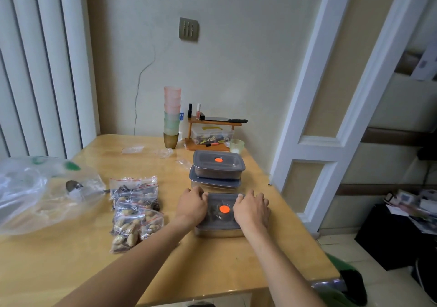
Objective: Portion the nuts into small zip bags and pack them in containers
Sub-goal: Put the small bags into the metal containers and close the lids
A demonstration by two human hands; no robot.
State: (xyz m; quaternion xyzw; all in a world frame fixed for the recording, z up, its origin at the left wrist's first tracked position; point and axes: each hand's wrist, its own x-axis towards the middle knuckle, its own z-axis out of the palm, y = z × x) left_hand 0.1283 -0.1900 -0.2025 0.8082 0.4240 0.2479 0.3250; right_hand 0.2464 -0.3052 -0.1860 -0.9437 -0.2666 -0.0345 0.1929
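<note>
The lidded container (220, 214) sits lower centre on the table (71, 266), two stacked containers (217, 171) just above, filled zip bags (136, 212) left. Left hand (191, 206) and right hand (251, 209) press flat on its lid, fingers spread, gripping nothing.

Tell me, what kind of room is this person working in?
Most likely a home, perhaps a dining corner. A wooden table stands against a cracked wall, with stacked plastic cups and a small wooden shelf holding household odds and ends. A white door frame opens onto a cluttered room.
</note>
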